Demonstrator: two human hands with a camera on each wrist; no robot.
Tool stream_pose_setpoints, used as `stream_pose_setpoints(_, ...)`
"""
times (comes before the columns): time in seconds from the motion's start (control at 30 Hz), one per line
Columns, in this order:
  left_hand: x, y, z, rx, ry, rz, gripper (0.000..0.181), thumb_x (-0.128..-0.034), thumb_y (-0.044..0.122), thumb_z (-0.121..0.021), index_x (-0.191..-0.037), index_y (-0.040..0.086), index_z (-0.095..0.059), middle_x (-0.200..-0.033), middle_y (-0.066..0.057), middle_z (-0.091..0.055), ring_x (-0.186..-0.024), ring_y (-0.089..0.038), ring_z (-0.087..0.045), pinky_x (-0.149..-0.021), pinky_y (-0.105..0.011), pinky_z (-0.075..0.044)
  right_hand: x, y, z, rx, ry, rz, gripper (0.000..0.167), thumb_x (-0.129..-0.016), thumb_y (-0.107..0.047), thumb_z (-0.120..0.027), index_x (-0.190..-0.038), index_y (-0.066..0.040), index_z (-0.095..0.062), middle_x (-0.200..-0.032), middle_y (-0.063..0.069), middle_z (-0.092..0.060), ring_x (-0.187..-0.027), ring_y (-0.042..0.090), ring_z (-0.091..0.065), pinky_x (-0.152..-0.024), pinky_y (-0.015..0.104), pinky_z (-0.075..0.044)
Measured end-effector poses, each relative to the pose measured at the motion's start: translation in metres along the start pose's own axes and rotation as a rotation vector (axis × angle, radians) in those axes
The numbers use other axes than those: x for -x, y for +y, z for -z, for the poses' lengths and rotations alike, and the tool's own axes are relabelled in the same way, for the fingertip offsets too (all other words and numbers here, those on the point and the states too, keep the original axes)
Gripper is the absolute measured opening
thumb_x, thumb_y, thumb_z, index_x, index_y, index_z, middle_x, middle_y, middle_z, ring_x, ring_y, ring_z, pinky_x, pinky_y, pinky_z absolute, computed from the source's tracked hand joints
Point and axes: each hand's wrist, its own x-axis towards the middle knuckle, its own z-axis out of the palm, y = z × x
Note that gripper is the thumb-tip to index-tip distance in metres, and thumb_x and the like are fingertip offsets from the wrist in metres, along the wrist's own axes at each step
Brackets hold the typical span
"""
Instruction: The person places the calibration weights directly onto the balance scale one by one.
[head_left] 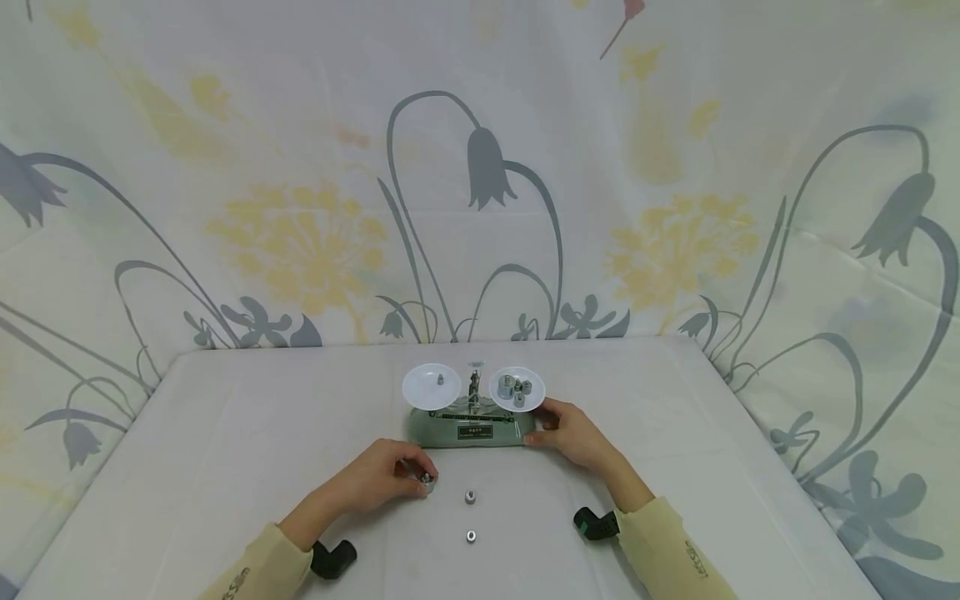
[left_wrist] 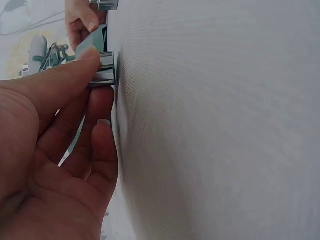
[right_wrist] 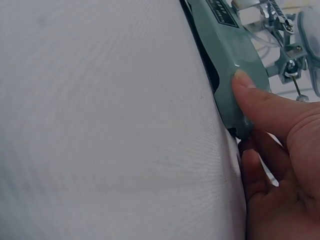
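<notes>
A green two-pan balance scale (head_left: 435, 431) stands on the table. My left hand (head_left: 378, 477) pinches a shiny metal weight (left_wrist: 106, 71) between thumb and fingers, low at the tablecloth in front of the scale's left end. My right hand (head_left: 577, 435) grips the right end of the scale's base (right_wrist: 235, 95), thumb on the front face and fingers behind, partly hidden. One small weight (head_left: 440, 380) sits on the white left pan (head_left: 418, 387). Several metal weights (head_left: 507, 386) stand together on the right pan (head_left: 536, 401).
Two loose weights, a farther one (head_left: 470, 497) and a nearer one (head_left: 471, 537), stand on the white tablecloth (head_left: 405, 558) in front of the scale. Black wrist devices (head_left: 333, 560) show by both sleeves. A flower-printed curtain (head_left: 337, 150) hangs behind the table.
</notes>
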Motion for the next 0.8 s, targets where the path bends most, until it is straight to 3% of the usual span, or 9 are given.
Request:
stream_pose_setpoints(0.27, 0.003, 0.002, 0.001, 0.014, 0.024, 0.013, 0.017, -0.0856, 0.011, -0.078, -0.101, 0.015, -0.074, -0.095, 0.009, -0.069, -0.087, -0.008, -0.061, -0.076, -0.027, -0.052, 0.011, -0.033, 0.002, 0.003, -0.001, -0.004, 0.058, -0.083, 0.0, -0.077, -0.134, 0.012, -0.053, -0.133, 0.027, -0.057, -0.124, 0.039, -0.053, -0.101, 0.051, -0.045)
stream_pose_setpoints(0.4, 0.003, 0.002, 0.003, 0.024, 0.034, 0.008, 0.017, -0.0854, 0.011, -0.078, -0.101, 0.014, -0.074, -0.095, 0.007, -0.069, -0.088, -0.009, -0.061, -0.076, -0.027, -0.052, 0.013, -0.038, 0.003, 0.002, 0.0, -0.007, 0.057, -0.083, 0.0, -0.077, -0.134, 0.012, -0.053, -0.133, 0.027, -0.057, -0.124, 0.039, -0.053, -0.101, 0.051, -0.045)
stream_pose_setpoints(0.5, 0.003, 0.002, 0.003, 0.025, 0.043, 0.007, 0.018, -0.0851, 0.011, -0.079, -0.102, 0.014, -0.074, -0.096, 0.008, -0.069, -0.088, -0.011, -0.061, -0.076, -0.027, -0.052, 0.013, -0.037, 0.002, 0.0, 0.001, -0.004, 0.057, -0.083, 0.0, -0.077, -0.134, 0.011, -0.053, -0.134, 0.027, -0.057, -0.125, 0.039, -0.052, -0.102, 0.052, -0.045)
stream_pose_setpoints(0.73, 0.004, 0.008, 0.007, 0.046, 0.064, 0.001, 0.018, -0.085, 0.011, -0.079, -0.103, 0.013, -0.074, -0.097, 0.005, -0.069, -0.09, -0.014, -0.063, -0.077, -0.028, -0.052, -0.001, 0.004, 0.001, 0.01, -0.011, -0.005, 0.065, -0.082, -0.012, -0.082, -0.138, 0.003, -0.054, -0.138, 0.019, -0.056, -0.127, 0.033, -0.052, -0.103, 0.048, -0.045)
stream_pose_setpoints(0.8, 0.004, 0.008, 0.008, 0.039, 0.067, -0.001, 0.018, -0.085, 0.01, -0.079, -0.103, 0.013, -0.074, -0.097, 0.006, -0.069, -0.091, -0.014, -0.063, -0.077, -0.028, -0.052, -0.001, 0.004, 0.001, 0.01, -0.007, -0.006, 0.064, -0.082, -0.011, -0.082, -0.138, 0.003, -0.054, -0.137, 0.019, -0.057, -0.127, 0.033, -0.052, -0.103, 0.048, -0.045)
